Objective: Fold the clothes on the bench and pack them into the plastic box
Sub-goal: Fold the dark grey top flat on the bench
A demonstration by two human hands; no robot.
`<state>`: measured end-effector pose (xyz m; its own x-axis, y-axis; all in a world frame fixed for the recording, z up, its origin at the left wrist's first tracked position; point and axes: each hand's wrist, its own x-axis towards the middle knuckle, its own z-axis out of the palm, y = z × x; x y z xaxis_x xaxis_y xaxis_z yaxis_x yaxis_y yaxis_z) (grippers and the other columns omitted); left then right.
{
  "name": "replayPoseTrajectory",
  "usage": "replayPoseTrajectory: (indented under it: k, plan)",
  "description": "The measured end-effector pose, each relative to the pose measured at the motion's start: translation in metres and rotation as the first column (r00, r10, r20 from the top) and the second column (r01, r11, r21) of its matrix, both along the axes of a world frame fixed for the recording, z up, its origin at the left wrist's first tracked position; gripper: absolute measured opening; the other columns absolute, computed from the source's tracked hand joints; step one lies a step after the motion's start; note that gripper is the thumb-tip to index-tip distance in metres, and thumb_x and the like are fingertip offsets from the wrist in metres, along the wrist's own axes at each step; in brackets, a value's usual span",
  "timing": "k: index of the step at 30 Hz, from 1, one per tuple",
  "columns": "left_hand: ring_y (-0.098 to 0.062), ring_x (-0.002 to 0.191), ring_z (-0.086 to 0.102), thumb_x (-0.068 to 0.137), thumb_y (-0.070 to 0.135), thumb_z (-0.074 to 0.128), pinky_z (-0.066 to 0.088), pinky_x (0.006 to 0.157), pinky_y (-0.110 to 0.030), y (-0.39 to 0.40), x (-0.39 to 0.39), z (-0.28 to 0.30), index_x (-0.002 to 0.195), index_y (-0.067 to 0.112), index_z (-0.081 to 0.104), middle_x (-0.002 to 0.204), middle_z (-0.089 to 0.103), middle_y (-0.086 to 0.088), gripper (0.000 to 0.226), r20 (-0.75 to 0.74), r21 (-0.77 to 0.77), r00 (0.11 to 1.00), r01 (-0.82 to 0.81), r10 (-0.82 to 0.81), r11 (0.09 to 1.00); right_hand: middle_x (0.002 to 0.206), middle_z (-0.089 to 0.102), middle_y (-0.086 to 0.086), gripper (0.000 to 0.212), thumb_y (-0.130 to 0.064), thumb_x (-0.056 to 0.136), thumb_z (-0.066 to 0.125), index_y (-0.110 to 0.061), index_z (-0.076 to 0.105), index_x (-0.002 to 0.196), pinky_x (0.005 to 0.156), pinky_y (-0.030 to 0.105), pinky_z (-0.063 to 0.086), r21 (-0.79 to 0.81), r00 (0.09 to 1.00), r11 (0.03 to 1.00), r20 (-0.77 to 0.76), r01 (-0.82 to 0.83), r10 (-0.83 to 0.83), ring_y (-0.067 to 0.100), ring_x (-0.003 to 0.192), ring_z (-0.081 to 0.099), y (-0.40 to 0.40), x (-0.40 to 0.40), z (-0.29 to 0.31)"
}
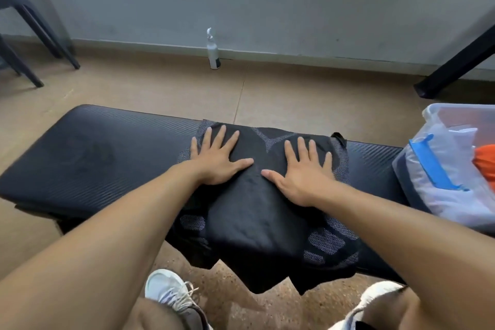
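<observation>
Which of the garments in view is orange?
The orange garment at the right edge, beside the plastic box. The garment on the bench is black.

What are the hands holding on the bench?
Nothing is gripped. The left hand and right hand lie flat with fingers spread, pressing down on the far part of the black garment on the bench.

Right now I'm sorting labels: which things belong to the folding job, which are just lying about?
Job: black garment, bench, plastic box, left hand, right hand.
Lying about: bottle, chair, table leg.
</observation>
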<state>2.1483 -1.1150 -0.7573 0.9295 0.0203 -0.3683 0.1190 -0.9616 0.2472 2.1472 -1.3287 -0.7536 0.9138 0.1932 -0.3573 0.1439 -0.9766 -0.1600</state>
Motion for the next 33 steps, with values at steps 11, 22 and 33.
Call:
replayPoseTrajectory:
  k: [11, 22, 33]
  plan:
    - [-0.020, 0.155, -0.001, 0.084, 0.063, 0.064, 0.001, 0.124, -0.051, 0.008, 0.009, 0.012, 0.156, 0.032, 0.026, 0.168, 0.010, 0.002, 0.087, 0.116, -0.167, 0.991, -0.043, 0.063, 0.985, 0.170, -0.003, -0.004, 0.083, -0.077, 0.093, 0.016, -0.032, 0.002, 0.161, 0.123, 0.051, -0.010, 0.037, 0.992, 0.997, 0.117, -0.062, 0.057, 0.020, 0.155, -0.014, -0.020, 0.033, -0.005]
    - [-0.031, 0.070, 0.068, 0.076, 0.071, 0.068, 0.056, 0.064, -0.033, 0.046, -0.032, 0.069, 0.081, 0.003, 0.060, 0.083, 0.068, -0.016, 0.068, -0.081, 0.088, 0.923, -0.369, 0.376, 0.925, 0.127, 0.053, -0.008, 0.071, -0.074, 0.073, 0.067, -0.035, 0.055, 0.131, 0.092, 0.040, 0.046, 0.070, 0.839, 0.847, 0.206, -0.526, 0.504, 0.018, 0.121, 0.046, 0.041, -0.054, 0.042]
    - [-0.029, 0.073, 0.074, 0.096, 0.042, 0.062, 0.062, 0.067, -0.037, 0.041, -0.079, 0.074, 0.095, 0.001, 0.068, 0.084, 0.076, -0.015, 0.042, -0.355, -0.313, 0.888, -0.407, 0.292, 0.858, 0.127, 0.052, -0.011, 0.055, -0.067, 0.078, 0.068, -0.032, 0.053, 0.118, 0.095, 0.037, 0.043, 0.151, 0.831, 0.819, 0.157, -0.554, 0.534, 0.016, 0.118, 0.048, 0.035, -0.077, 0.033]
